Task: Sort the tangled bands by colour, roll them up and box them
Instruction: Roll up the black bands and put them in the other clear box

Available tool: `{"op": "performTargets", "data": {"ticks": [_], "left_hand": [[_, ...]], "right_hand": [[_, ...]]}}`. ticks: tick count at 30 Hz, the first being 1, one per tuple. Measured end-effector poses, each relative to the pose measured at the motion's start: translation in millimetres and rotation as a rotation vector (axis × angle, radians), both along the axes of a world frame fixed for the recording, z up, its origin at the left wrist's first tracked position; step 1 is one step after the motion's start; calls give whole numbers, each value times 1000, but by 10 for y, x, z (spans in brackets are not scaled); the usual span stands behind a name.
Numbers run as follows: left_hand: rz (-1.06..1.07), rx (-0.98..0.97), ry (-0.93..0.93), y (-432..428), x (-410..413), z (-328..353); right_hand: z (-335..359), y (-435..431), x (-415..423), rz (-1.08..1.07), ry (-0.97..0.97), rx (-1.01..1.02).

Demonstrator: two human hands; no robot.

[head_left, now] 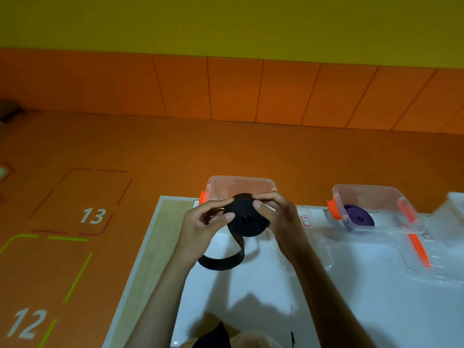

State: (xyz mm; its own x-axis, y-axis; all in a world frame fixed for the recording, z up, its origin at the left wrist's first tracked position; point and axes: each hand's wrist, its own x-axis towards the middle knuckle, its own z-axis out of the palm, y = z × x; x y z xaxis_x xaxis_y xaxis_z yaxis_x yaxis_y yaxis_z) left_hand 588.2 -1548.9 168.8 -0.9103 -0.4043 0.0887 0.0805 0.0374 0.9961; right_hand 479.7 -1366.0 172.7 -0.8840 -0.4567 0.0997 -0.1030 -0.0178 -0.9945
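Orange floor [175, 151] numbered 12 and 13, yellow wall [226, 21] above

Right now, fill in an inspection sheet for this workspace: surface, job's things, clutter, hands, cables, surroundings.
Surface: white table, wooden edging on its left.
Job's things: black band roll, tail hanging loose; clear box behind it; purple band roll inside second clear box.
Clutter: clear lids lying flat on the table.
Hands: left hand and right hand both grip the black band roll.
Cables: nothing seen.
Surroundings: orange floor marked 12 and 13; orange-panelled wall, yellow above.
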Motion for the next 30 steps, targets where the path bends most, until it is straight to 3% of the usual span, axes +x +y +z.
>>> {"op": "performTargets", "data": {"ticks": [5,11,18,22,27,30], "left_hand": [[87,35,67,86,-26,-10],[-122,35,-22,-49,60,8],[47,44,46,120,25,-38],[-22,31,26,67,-2,-64],[-64,6,3,16,-23,-25],[-37,-9,-8,132,-27,-60]], "right_hand": [[-36,17,-12,-45,93,79],[-11,62,5,9,42,-3],[-54,108,22,18,23,-17],[-63,105,74,2,-13,-78],[-101,86,73,132,-15,48],[-103,88,71,120,83,54]]}}
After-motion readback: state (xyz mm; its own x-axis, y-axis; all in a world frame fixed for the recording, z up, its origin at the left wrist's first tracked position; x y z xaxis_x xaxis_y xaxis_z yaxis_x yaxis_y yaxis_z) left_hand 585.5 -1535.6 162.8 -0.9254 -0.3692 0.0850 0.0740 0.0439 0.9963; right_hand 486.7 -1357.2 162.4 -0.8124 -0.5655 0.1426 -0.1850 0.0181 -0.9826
